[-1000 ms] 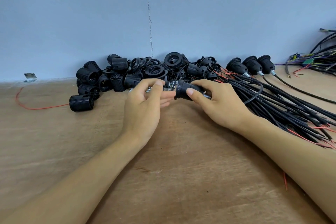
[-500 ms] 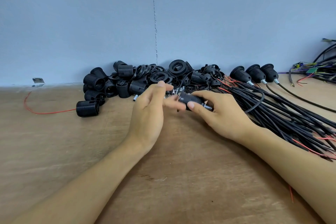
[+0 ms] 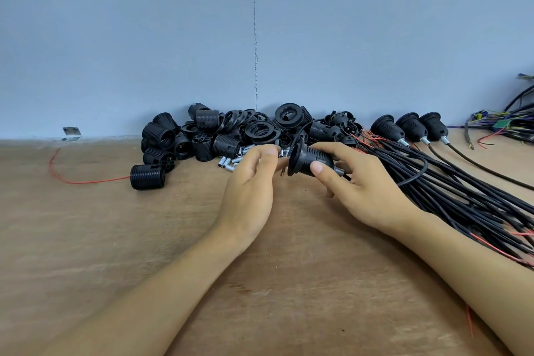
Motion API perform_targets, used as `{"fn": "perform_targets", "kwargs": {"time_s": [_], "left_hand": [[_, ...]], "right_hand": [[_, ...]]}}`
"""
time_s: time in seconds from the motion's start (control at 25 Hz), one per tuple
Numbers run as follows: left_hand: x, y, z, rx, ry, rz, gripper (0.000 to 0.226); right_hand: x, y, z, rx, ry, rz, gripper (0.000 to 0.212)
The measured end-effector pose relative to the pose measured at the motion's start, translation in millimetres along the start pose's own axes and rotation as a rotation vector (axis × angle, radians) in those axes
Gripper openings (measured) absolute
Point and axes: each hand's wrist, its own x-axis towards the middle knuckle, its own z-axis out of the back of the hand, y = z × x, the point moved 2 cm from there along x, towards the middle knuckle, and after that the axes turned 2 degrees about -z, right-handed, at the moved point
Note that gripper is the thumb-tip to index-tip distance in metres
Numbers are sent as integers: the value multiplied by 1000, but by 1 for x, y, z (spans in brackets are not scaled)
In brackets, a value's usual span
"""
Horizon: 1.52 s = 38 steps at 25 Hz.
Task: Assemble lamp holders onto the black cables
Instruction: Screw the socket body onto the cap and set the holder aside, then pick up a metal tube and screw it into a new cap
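My right hand (image 3: 367, 196) grips a black threaded lamp holder (image 3: 306, 160) by its body, wide rim facing left. A black cable (image 3: 419, 173) runs out of the holder's narrow end and loops back to the right. My left hand (image 3: 251, 185) is just left of the rim, thumb and fingertips pinched together on the thin wire ends (image 3: 281, 173) that poke out of the holder's mouth. A thick bundle of black cables (image 3: 468, 199) with red-tipped leads lies to the right.
A pile of loose black holder parts (image 3: 231, 133) lies against the blue wall, with small metal tubes (image 3: 231, 163) in front. Three holders fitted on cables (image 3: 411, 124) stand back right. A red wire (image 3: 72, 180) lies left, tangled coloured wires (image 3: 514, 121) far right.
My right hand has lifted the holder and turned its rim toward my left hand. My left hand's fingers moved from the metal parts to the holder's mouth.
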Motion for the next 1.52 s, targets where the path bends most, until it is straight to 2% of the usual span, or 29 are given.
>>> {"fn": "perform_targets", "kwargs": {"time_s": [0.24,0.4,0.56,0.64,1.0,1.12,1.36,1.52], "left_hand": [[1,0,1,-38,36,-52,33],[1,1,4,-41,-31,-97,29],[4,9,8,4,-139,-21,18],[7,12,9,1,-157,48,21],[10,11,9,-31,-137,109,27],[12,12,9,-13,-112,109,29],[11,15,5,79,-61,90,30],[10,16,3,158,-17,65,28]], "right_hand": [[-1,-3,-5,-105,46,43,32],[2,-8,-5,-197,20,16,36],[1,-3,-5,-256,58,-8,44],[-1,4,-7,-337,69,24,46],[24,57,15,-627,-267,81,45],[54,76,31,-826,-326,81,41],[121,85,53,-1035,-197,-11,30],[143,56,69,-1209,-64,-163,31]]}}
